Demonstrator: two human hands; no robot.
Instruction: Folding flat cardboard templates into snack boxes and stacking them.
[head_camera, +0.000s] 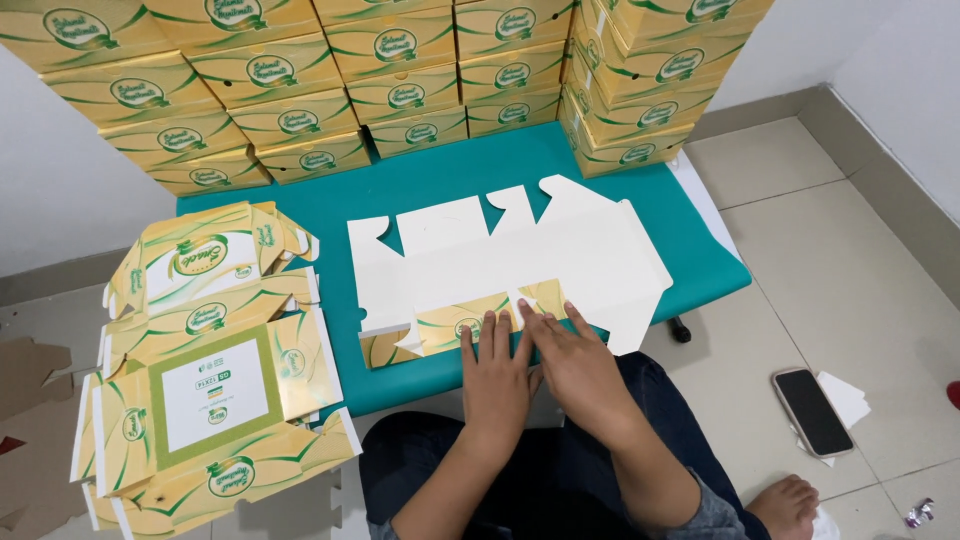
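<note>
A flat die-cut cardboard box blank (520, 255) lies white side up on a teal mat (440, 175). Its near flap is folded over, showing yellow-and-green print (455, 320). My left hand (497, 375) presses flat on that folded flap, fingers together. My right hand (575, 365) lies beside it, palm down, fingertips on the same folded edge. Neither hand grips anything.
A stack of unfolded printed blanks (215, 390) sits on the floor at my left. Assembled yellow boxes (400, 80) are piled against the wall behind the mat. A phone (812, 410) lies on paper on the tiles at right. Brown cardboard scraps (30, 420) lie far left.
</note>
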